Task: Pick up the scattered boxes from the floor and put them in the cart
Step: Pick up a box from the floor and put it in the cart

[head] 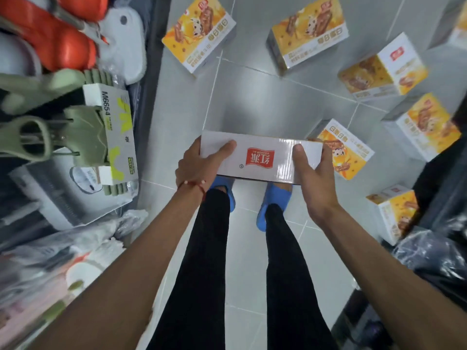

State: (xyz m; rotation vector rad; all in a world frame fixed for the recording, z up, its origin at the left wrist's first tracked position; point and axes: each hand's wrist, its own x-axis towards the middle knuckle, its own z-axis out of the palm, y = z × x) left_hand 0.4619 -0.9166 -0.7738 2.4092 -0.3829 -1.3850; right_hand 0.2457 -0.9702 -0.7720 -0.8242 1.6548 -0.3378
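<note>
Now the left hand (199, 165) grips the left end of a white box (260, 157), thumb laid on top. The right hand (313, 173) clasps the right end the same way. Held level above the blue shoes (274, 195), the box shows a glossy top with a red logo. Yellow boxes (308, 31) lie scattered on the grey tiled floor (252, 97), far and right.

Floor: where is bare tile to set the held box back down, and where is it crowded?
Bare tile lies ahead of the held box, between the shelf edge, the top-left box and the top-middle box. The right side is crowded with scattered boxes.
</note>
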